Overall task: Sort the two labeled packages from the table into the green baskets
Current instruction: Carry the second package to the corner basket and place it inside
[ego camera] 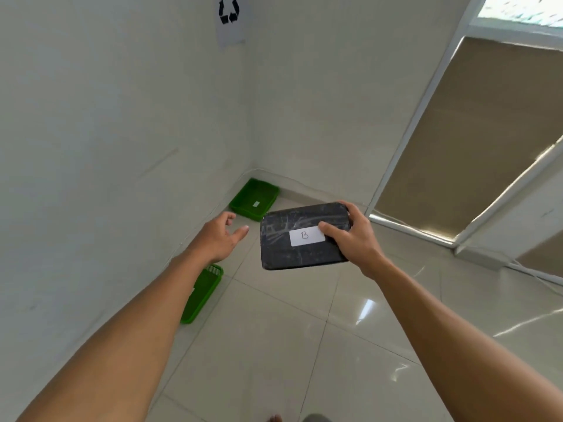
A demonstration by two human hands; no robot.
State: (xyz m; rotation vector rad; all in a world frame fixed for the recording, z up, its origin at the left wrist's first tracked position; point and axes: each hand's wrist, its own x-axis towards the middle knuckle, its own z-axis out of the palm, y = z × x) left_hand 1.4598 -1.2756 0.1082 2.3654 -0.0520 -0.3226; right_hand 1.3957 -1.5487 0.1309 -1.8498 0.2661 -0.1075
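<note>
My right hand (355, 236) grips a flat black package (292, 257) by its right end, thumb resting on a white label marked "B". The package hangs in the air above the floor. My left hand (217, 236) is open with fingers spread, just left of the package and not touching it. Two green baskets sit on the floor along the left wall. The far basket (243, 197) stands in the corner and has a small white label inside. The near basket (202, 295) is partly hidden behind my left forearm.
White walls meet in a corner ahead, with a recycling sign (230, 16) high on the left wall. A window with beige blinds (475, 141) fills the right. Glossy floor tiles (289, 345) spread below. A thin cable (530, 274) runs along the right skirting.
</note>
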